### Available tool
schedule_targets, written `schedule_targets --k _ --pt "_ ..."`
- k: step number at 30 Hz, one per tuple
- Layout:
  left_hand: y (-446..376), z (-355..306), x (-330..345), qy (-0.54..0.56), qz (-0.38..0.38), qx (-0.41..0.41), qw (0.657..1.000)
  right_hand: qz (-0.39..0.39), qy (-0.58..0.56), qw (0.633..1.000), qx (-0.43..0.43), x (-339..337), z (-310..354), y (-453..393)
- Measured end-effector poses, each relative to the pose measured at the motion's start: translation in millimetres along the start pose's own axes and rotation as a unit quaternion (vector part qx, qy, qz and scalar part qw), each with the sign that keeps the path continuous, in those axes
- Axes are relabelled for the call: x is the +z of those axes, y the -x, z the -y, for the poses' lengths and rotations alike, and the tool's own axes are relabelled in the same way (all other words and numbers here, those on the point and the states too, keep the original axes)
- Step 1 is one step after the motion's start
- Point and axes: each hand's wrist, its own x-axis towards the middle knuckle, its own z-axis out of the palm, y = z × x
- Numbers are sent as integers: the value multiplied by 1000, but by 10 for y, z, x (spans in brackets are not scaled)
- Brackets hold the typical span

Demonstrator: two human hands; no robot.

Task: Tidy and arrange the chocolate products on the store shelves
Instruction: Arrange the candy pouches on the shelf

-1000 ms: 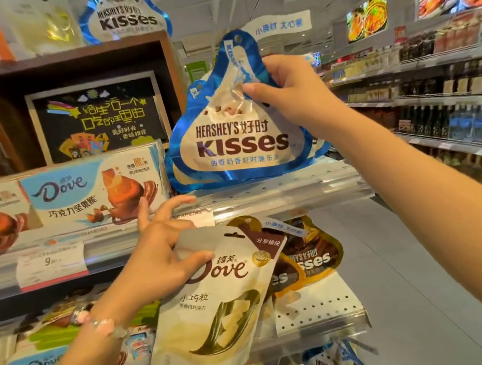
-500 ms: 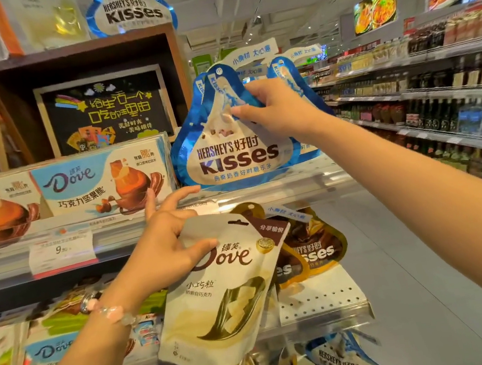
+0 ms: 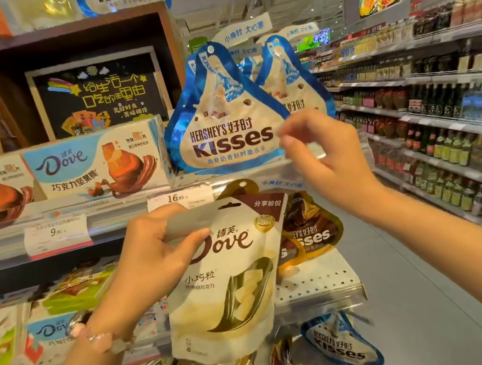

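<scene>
Dove pouch (image 3: 226, 281) hangs gripped at its top corner by the left hand (image 3: 150, 255), below the shelf edge (image 3: 119, 213). Right hand (image 3: 323, 157), fingers loosely curled and holding nothing, hovers beside the blue Kisses bag (image 3: 225, 128) standing upright on that shelf.

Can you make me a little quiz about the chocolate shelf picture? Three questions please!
1. True or false: the left hand holds a cream Dove pouch.
2. Which word is printed big on the blue and white bag standing on the upper shelf? A) Kisses B) Mars C) Kinder
3. Fill in: the Dove box stands to the ____ of the blue and white bag.

Key
1. True; its thumb and fingers pinch the pouch's top.
2. A
3. Left

The right hand is by the bag's lower right corner; whether it touches it is unclear.
</scene>
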Motion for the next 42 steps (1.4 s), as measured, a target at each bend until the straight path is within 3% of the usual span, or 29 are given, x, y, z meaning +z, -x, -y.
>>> schedule_targets --k 4,8,12,17,25,31,38,42 --pt "55 -26 54 46 0 -45 998 159 4 978 132 -87 -68 347" --pt "130 -19 121 90 10 -73 993 301 55 940 153 -83 -185 573" --pt "143 -19 198 100 11 -60 993 349 -105 909 203 -30 -242 703" --pt "179 -17 269 135 10 -71 988 329 -210 885 255 11 -324 834" --pt "235 -10 399 135 47 -40 989 261 -177 912 262 -43 -406 1047" --pt "116 39 275 -86 79 116 986 214 -125 915 318 -296 -580 1037" --pt "-107 171 57 -173 115 81 975 125 -86 908 392 -478 -951 1225" --pt "-161 271 34 -189 106 81 973 117 -56 896 424 -451 -1154 1341"
